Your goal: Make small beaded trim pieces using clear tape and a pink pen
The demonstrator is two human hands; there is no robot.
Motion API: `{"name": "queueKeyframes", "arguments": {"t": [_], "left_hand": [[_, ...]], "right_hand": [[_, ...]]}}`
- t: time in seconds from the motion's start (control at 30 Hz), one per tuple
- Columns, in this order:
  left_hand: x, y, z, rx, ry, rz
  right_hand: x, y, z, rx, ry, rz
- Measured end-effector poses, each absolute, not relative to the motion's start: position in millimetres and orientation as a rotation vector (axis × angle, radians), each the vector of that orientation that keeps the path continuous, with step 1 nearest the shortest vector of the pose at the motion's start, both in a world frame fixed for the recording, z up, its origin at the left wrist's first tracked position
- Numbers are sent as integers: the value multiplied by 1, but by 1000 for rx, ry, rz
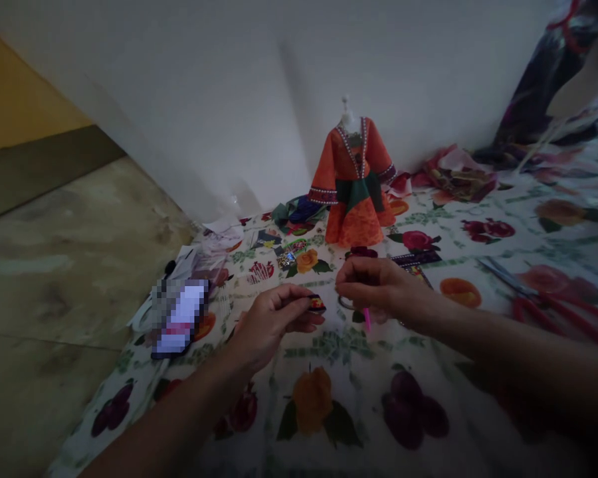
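Left hand [269, 325] pinches a small red-yellow-black patterned fabric piece [317, 304] between thumb and fingertips, fingers curled narrow around it. The piece sits at the left hand's fingertips, just left of the right hand and not clearly touching it. Right hand [376, 289] is curled closed, palm down, with a thin pink stick [367, 320] poking out below the fingers; what kind of tool it is cannot be told. A dark ring-shaped loop [345, 303] shows under the right thumb, too dim to identify.

Both hands hover close together over a white tablecloth printed with fruit and flowers [329, 411]. Beyond the hands, near the wall, stands an orange doll dress with green sash on a small white mannequin [355, 186]. Loose coloured fabric scraps [294, 212] lie just left of it. Red-handled scissors [553, 302] lie to the right of the right forearm, well apart from the fingers. A dark phone with blurred screen [179, 318] lies left of the left hand, near the cloth's edge.
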State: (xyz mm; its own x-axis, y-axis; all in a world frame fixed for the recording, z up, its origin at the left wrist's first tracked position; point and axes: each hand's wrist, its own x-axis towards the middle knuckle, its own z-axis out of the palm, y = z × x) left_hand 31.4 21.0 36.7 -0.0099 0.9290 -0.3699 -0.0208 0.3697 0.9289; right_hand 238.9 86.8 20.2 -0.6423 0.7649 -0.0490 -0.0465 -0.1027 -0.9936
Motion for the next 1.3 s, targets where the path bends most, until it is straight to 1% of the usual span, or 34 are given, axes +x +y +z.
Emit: {"name": "queueKeyframes", "arguments": {"t": [0.1,0.33,0.63,0.93,1.3], "left_hand": [[38,21,32,893,1342,948],[41,22,23,875,1295,957],[37,30,11,737,1174,1027],[33,30,5,683,1082,1018],[30,28,0,742,1154,983]], "right_hand": [[234,78,22,-811,-1648,1842],[226,77,7,-914,-1630,1840],[229,81,5,-918,-1672,1786],[230,87,-6,-886,-1674,1813],[229,86,-4,-973,-1786,1732]]}}
